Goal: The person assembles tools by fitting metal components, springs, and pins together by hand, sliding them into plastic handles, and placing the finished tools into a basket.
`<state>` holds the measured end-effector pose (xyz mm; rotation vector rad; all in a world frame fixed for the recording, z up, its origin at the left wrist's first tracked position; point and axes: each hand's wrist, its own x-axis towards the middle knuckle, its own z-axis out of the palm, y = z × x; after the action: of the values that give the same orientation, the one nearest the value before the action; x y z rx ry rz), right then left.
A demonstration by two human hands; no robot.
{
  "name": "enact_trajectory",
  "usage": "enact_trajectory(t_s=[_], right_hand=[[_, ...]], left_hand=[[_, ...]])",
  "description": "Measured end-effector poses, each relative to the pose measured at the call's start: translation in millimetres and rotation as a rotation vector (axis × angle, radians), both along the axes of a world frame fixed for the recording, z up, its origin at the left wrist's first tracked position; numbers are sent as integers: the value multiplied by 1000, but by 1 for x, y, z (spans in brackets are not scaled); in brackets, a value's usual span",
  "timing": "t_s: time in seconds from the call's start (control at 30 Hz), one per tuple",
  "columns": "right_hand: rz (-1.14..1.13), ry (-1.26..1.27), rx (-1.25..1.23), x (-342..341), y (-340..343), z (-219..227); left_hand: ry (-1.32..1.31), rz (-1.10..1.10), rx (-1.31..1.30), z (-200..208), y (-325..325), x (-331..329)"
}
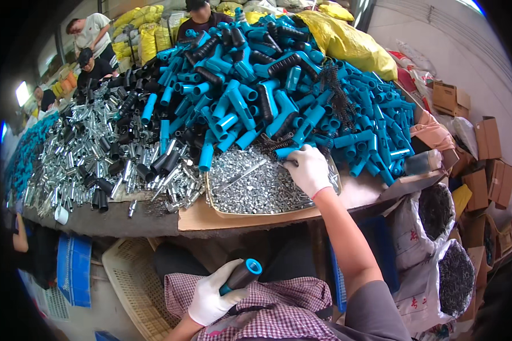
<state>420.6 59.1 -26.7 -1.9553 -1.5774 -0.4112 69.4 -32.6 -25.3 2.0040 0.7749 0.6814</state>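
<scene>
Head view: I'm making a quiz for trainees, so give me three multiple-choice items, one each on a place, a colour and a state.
1. Where is the right hand?
A. on the tray of small silver nuts
B. on the basket
C. in a bag

2. What colour is the open end of the handle in the left hand?
A. yellow
B. blue
C. red

3. How is the left hand?
A. open and flat
B. closed around the handle
C. out of view

Answers: 1 A, its gloved fingers rest on the nuts; 2 B, the rim is blue above a black grip; 3 B, the fingers wrap the grip.
</scene>
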Motion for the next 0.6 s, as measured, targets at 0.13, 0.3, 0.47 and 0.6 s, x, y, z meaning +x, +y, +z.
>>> enact_trajectory(t_s=[0.13,0.3,0.47,0.6], right_hand=[[84,55,207,-4,1,5],[413,721,19,-58,-46,37],[896,542,-321,-128,-74,63],[952,392,-318,-146,-76,55]], left_hand=[[21,133,-98,3,5,-13],[14,214,-59,-5,23,-22],[-29,227,-48,11,30,-40],[182,29,204,-1,33,-54]])
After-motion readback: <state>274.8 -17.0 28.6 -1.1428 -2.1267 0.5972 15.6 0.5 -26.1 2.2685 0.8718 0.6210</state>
